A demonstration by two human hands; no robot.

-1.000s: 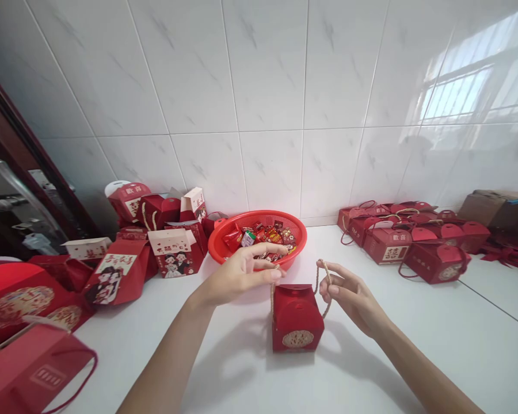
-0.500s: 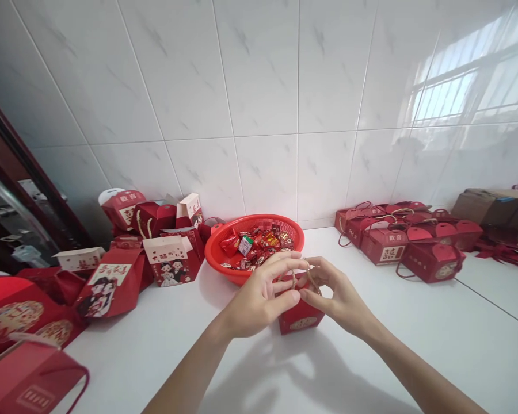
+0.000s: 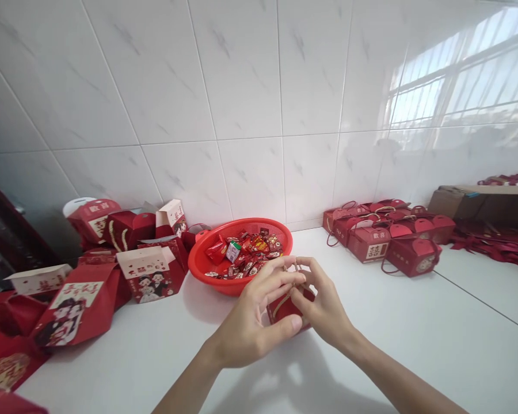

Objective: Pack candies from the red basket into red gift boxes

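A small red gift box [image 3: 280, 309] stands on the white table between my hands, partly hidden behind them. Beige twisted rope handles [image 3: 282, 303] rise from its top. My right hand [image 3: 323, 299] is closed at the handle, thumb and fingers pinching the rope. Over the box's left side reaches my left hand [image 3: 256, 322], its fingers stretched toward the top of the handle and its thumb apart below them. Whether the left fingertips touch the rope I cannot tell. Just behind the box is a red plastic basket [image 3: 195, 261] with wrapped candies [image 3: 254, 247].
On the left, several red gift boxes [image 3: 80, 307] with printed couples crowd the table. Rows of closed red boxes [image 3: 371, 244] stand at the right by the tiled wall [image 3: 250, 103]. Farther right are a cardboard box [image 3: 461, 204] and dark red ribbons [image 3: 492, 250].
The view has turned slightly right. My left thumb has dropped away from the rope handle, and the left hand has opened wider. My right hand stays at the handle.
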